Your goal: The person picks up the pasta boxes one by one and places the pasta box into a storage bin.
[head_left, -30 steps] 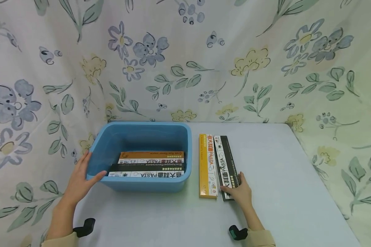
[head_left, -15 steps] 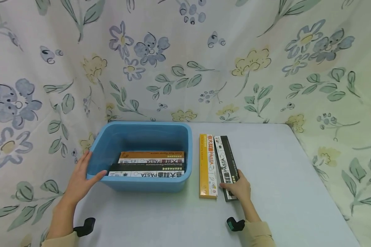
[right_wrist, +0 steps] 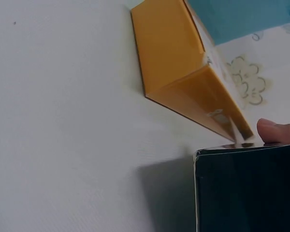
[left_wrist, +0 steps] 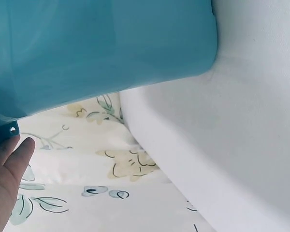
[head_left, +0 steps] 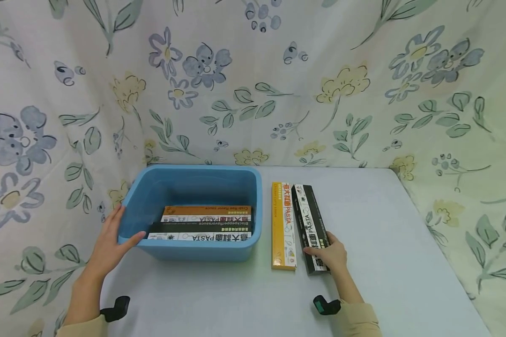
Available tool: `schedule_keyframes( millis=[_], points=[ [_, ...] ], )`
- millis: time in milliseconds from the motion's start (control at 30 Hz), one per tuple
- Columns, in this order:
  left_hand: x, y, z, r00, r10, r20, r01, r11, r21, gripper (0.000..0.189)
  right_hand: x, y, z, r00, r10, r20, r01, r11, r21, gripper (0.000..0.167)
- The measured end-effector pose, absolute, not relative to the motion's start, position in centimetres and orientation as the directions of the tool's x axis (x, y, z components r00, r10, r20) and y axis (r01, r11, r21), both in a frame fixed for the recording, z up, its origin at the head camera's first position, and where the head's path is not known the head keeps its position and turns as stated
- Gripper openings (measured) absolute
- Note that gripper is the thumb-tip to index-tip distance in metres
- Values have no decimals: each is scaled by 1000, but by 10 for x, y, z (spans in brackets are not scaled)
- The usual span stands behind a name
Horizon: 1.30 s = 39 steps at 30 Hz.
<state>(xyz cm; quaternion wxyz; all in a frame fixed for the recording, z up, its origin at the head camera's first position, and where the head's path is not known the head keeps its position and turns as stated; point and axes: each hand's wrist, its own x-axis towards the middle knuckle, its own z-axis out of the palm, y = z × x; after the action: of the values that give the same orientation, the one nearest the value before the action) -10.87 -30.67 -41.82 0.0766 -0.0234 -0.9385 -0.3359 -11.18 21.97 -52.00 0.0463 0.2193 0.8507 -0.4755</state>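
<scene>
At three o'clock of the blue tub point(head_left: 198, 254), a black pasta box point(head_left: 307, 213) is pinched near its six-o'clock end by the right hand point(head_left: 331, 254). A yellow box point(head_left: 278, 227) lies beside it at nine; the left hand point(head_left: 109, 244), fingers extended, touches the tub's rim at eight.

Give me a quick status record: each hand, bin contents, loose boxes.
left hand: touches left rim of blue bin
right hand: grips near end of black pasta box
bin contents: orange box behind black pepper box; anything underneath hidden
loose box: yellow box on table, between bin and held box
</scene>
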Motion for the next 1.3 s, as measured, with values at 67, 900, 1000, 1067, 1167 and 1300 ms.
schedule_keyframes(
  millis=[67, 900, 1000, 1067, 1167, 1300],
  points=[
    [-109, -307, -419, -987, -5, 162, 99, 772, 628, 91, -111, 221, -517, -901, 325, -287, 416, 466, -781, 98],
    [-109, -308, -420, -981, 1, 195, 125, 771, 624, 89, -106, 236, -453, -967, 139, -211, 253, 589, -767, 99],
    [-110, -308, -419, -981, 0, 193, 122, 775, 620, 89, -106, 236, -446, -975, 113, -193, 221, 615, -757, 101],
    [-110, -308, -418, -982, -1, 190, 120, 775, 621, 89, -106, 236, -442, -979, 98, -180, 201, 628, -751, 101],
    [-110, -307, -417, -983, 0, 181, 115, 776, 621, 90, -107, 235, -435, -984, 75, -164, 173, 637, -751, 101],
    [-109, -307, -418, -984, 1, 178, 113, 776, 621, 90, -108, 234, -423, -990, 36, -134, 126, 639, -758, 98]
  ],
)
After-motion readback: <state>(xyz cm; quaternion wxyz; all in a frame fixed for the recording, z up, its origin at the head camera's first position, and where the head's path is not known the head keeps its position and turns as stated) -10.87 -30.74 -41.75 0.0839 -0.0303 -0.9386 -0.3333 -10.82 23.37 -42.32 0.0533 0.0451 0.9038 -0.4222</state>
